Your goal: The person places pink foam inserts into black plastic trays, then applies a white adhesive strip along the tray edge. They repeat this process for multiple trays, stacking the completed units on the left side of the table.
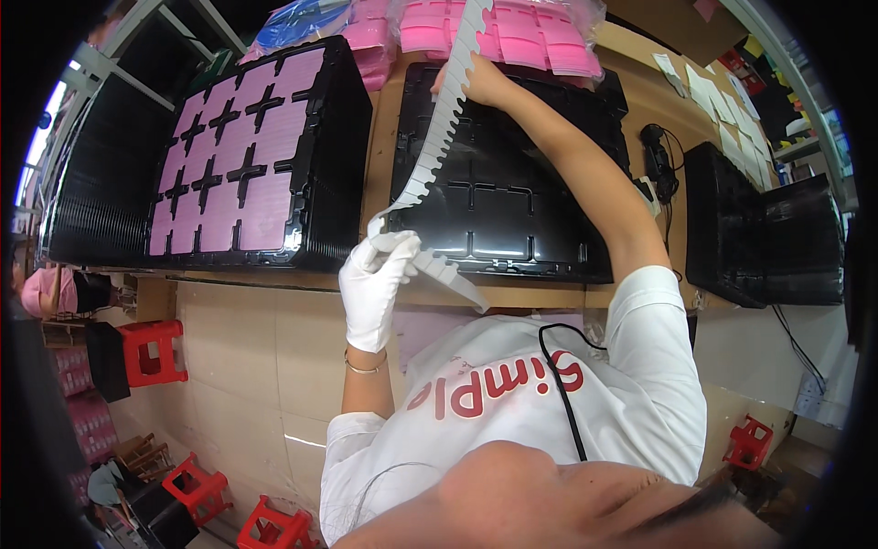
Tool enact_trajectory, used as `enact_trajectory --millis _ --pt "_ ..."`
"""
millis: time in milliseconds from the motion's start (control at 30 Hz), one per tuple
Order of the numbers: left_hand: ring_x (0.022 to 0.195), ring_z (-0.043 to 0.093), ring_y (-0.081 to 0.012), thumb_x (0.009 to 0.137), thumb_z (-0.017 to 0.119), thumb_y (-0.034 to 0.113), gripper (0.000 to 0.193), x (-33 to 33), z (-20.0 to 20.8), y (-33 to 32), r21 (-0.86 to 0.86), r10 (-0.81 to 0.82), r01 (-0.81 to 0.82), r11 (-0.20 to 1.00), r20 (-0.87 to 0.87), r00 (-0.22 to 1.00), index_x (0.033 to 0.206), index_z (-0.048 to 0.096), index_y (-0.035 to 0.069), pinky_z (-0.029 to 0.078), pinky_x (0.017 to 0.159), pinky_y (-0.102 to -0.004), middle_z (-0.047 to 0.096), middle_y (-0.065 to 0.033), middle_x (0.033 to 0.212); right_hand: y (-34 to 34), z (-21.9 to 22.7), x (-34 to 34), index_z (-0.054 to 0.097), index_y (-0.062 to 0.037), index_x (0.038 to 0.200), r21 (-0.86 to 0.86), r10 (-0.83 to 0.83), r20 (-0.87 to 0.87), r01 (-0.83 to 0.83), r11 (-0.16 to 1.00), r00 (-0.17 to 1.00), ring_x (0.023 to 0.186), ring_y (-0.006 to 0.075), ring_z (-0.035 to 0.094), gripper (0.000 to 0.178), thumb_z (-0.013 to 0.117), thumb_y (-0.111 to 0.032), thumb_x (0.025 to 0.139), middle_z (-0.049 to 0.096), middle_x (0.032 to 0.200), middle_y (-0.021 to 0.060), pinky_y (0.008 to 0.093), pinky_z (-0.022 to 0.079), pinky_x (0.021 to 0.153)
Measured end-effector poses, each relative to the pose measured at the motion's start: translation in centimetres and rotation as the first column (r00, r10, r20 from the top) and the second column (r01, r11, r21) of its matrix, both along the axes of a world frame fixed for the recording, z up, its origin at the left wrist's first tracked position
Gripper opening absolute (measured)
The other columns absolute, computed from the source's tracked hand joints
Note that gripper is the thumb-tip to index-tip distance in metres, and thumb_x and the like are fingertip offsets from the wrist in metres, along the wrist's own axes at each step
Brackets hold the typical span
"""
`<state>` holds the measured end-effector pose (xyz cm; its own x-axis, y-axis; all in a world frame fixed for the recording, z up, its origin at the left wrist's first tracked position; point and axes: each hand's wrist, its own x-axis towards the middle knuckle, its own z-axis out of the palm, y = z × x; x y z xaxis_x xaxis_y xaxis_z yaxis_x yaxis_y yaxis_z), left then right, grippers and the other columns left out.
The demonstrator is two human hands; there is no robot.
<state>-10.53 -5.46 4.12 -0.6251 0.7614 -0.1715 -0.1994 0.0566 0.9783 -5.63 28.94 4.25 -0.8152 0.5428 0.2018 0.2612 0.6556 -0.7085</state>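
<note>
A long pale toothed strip (437,146) runs from the top edge of the head view down across a black moulded tray (540,224). My left hand (378,285), in a white glove, is closed on the strip near the tray's front left corner. Below that hand, a loose end of the strip bends to the right. My right hand (477,84), bare, is stretched over the tray's far side, its fingers curled round the strip and partly hidden behind it.
Left stands a tall stack of black trays (334,137) topped with pink panels. Pink pieces (540,41) in clear plastic lie at the back. At right are another black stack (732,224), a black cabled device (654,146) and papers (718,101). Red stools (155,352) stand on the floor.
</note>
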Motion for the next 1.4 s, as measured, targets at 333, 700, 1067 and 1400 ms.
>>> enact_trajectory --millis 333,700,1067,1400 --pt "0.059 0.057 -0.0065 0.09 0.068 0.011 0.016 0.1 -0.1 -0.5 0.12 0.068 -0.077 0.99 0.08 0.994 0.102 0.066 0.001 0.042 0.052 -0.0179 0.067 -0.0036 0.081 -16.8 0.9 11.5 0.066 0.0019 0.104 -0.894 0.034 -0.124 -0.127 0.43 0.992 0.074 0.0094 0.058 0.024 0.064 -0.017 0.09 0.067 0.094 0.0072 0.0214 0.047 0.067" --pt "0.063 0.056 -0.0042 0.092 0.065 0.011 0.014 0.5 -0.8 -1.4 0.187 0.088 -0.099 0.977 0.067 0.994 0.102 0.065 0.002 0.04 0.053 -0.0177 0.067 -0.0021 0.082 -24.4 -0.4 11.1 0.071 -0.0059 0.085 -0.083 0.127 -0.4 -0.174 0.981 0.908 0.063 0.0065 0.047 0.009 0.075 -0.005 0.077 0.058 0.087 0.0022 0.0214 0.036 0.053" --pt "0.068 0.059 -0.0043 0.091 0.066 0.011 0.015 -1.3 -2.1 -2.3 0.147 0.195 -0.192 0.97 -0.004 0.981 0.103 0.066 0.002 0.042 0.055 -0.0173 0.067 -0.0015 0.085 -16.6 -0.1 5.4 0.067 -0.0045 0.078 -0.094 0.3 0.102 -0.291 0.952 0.949 0.064 0.0167 0.057 0.013 0.073 -0.016 0.075 0.061 0.076 0.0059 0.0309 0.045 0.059" --pt "0.065 0.057 -0.0048 0.091 0.067 0.009 0.013 -0.8 -1.8 -1.9 0.121 0.098 -0.098 0.988 0.002 0.995 0.101 0.066 0.002 0.042 0.056 -0.0185 0.067 -0.0015 0.083 -17.2 0.5 4.9 0.065 -0.001 0.075 -0.09 0.163 0.243 -0.145 0.985 0.956 0.064 0.0227 0.061 0.02 0.073 -0.019 0.072 0.062 0.07 0.0104 0.0346 0.049 0.062"
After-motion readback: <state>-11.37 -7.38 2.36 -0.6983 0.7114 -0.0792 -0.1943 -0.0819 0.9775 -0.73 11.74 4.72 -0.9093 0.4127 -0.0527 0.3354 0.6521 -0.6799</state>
